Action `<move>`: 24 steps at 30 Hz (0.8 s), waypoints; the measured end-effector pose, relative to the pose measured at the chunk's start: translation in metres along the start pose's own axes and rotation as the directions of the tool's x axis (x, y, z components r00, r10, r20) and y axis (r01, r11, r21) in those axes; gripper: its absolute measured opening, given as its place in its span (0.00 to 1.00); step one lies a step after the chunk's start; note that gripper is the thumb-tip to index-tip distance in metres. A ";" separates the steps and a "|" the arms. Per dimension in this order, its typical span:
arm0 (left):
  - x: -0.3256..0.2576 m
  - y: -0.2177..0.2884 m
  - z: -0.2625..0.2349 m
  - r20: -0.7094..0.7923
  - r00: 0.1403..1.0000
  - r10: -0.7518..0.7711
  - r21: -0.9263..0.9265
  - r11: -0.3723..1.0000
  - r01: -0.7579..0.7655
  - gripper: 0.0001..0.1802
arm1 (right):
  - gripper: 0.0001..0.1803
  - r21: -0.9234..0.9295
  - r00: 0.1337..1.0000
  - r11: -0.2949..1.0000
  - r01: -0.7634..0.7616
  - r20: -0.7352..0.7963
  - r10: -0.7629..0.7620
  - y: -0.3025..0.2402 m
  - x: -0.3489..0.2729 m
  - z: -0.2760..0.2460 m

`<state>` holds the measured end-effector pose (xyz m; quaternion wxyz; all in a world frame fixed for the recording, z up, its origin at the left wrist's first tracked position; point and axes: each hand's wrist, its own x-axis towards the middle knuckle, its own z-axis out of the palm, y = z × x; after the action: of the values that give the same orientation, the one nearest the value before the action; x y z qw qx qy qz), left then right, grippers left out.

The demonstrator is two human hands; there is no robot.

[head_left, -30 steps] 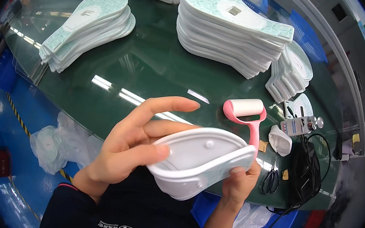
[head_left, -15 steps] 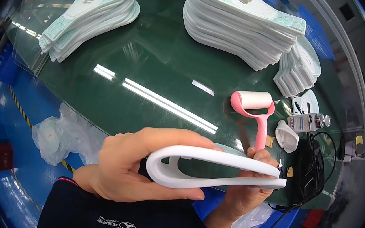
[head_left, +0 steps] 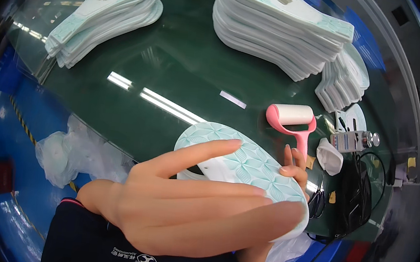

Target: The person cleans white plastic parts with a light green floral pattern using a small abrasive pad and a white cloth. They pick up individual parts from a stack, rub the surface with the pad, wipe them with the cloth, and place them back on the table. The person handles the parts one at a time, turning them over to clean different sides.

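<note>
A white shoe sole (head_left: 253, 159) with a pale teal leaf-like pattern is held up above the near table edge, its patterned face showing. My left hand (head_left: 186, 201) lies across that face with fingers stretched out and spread, covering its near part. A curved white edge shows beneath the sole by the left hand's fingers. My right hand (head_left: 294, 169) grips the sole's right side from behind; its fingertips show above the edge, and its palm is hidden.
Tall sole stacks (head_left: 277, 40), (head_left: 103, 20) stand at the back. Right lie a pink-handled roller (head_left: 290, 117), a clear bottle (head_left: 349, 141), white crumpled piece (head_left: 329, 157), scissors (head_left: 318, 200) and black bag (head_left: 355, 196). Plastic bags (head_left: 59, 158) hang left, off the green table (head_left: 175, 70).
The sole, folded edge-on before, now shows its patterned face. My left hand has gone from squeezing the fold to lying spread over the sole. The right hand has shifted slightly along it.
</note>
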<state>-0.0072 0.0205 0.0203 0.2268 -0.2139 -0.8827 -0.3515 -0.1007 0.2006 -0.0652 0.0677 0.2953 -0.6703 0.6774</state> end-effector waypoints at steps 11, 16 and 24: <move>-0.011 -0.020 0.003 -0.033 0.999 0.017 -0.107 0.994 -0.020 0.33 | 0.09 0.077 0.962 0.965 0.250 0.095 -0.256 0.001 0.015 -0.020; -0.002 -0.014 0.014 -0.088 0.989 -0.116 0.076 0.990 0.122 0.38 | 0.08 -0.298 0.905 0.875 0.382 0.315 -0.288 -0.048 0.033 -0.013; -0.001 -0.021 0.025 -0.191 0.947 -0.259 -0.183 0.957 0.224 0.13 | 0.15 -0.045 0.934 0.942 0.332 0.158 -0.321 -0.040 0.026 0.006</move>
<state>-0.0238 0.0245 -0.0074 0.2575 -0.0824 -0.8419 -0.4670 -0.1012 0.1909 -0.0184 0.1397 0.4498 -0.6388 0.6084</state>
